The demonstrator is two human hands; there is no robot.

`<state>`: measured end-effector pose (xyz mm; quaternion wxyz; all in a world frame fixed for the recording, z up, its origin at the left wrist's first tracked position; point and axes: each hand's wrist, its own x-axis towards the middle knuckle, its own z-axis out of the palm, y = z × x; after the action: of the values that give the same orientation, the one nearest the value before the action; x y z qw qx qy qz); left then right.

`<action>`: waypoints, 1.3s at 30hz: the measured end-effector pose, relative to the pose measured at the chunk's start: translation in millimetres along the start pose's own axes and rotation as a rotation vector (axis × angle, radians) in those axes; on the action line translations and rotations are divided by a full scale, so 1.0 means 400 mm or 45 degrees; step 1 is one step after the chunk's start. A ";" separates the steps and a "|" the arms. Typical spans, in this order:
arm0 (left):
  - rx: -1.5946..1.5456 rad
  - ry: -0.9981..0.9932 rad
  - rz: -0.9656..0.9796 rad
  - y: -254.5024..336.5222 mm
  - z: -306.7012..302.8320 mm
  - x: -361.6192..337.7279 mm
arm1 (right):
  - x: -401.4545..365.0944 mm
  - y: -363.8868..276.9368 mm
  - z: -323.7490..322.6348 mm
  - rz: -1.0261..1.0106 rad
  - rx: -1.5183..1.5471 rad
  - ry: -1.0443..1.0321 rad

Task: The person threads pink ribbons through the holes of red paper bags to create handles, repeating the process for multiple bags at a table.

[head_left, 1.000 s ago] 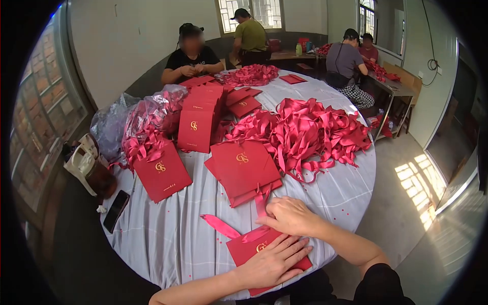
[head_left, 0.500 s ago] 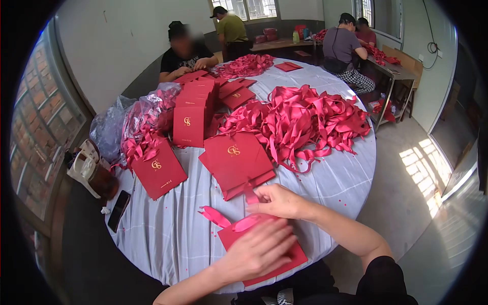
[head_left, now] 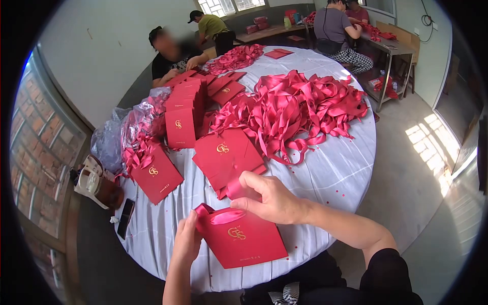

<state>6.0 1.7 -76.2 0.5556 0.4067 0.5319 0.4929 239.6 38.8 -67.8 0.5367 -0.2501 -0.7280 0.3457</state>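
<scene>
A red paper bag (head_left: 249,244) with a gold emblem lies on the white-covered table in front of me, a glossy ribbon (head_left: 227,217) across its top edge. My left hand (head_left: 187,236) pinches the bag's upper left corner and the ribbon there. Above the bag's top edge, my right hand (head_left: 269,198) has thumb and index finger closed on a red ribbon (head_left: 236,189), which is partly blurred. Just beyond lies a stack of red bags (head_left: 226,152). A large heap of red ribbons (head_left: 300,112) is behind it.
Another bag (head_left: 157,175), a phone (head_left: 125,218) and a brown container (head_left: 108,194) are at the left. Plastic wrapping (head_left: 114,134) lies beyond. A co-worker (head_left: 175,56) sits across the table (head_left: 333,178); other people work farther back.
My left hand has moved left from across the bag to its upper left corner, uncovering the emblem. My right hand has shifted slightly left with the ribbon. The camera view has tilted down a little.
</scene>
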 end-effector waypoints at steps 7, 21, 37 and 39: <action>0.017 -0.183 0.247 0.049 0.043 -0.015 | -0.006 -0.005 0.010 -0.095 -0.179 0.000; 0.320 0.170 0.559 0.125 -0.018 -0.015 | 0.010 0.022 0.004 0.365 0.319 0.112; 1.493 1.038 0.996 0.050 -0.420 0.403 | 0.004 0.067 0.014 0.365 0.062 0.008; 1.639 0.926 1.253 0.037 -0.366 0.373 | 0.005 0.063 0.015 0.344 0.027 -0.026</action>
<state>-148.8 140.1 -105.2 -0.2589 0.6412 0.6144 0.3799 233.0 55.0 -87.1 0.4805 -0.3366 -0.6895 0.4248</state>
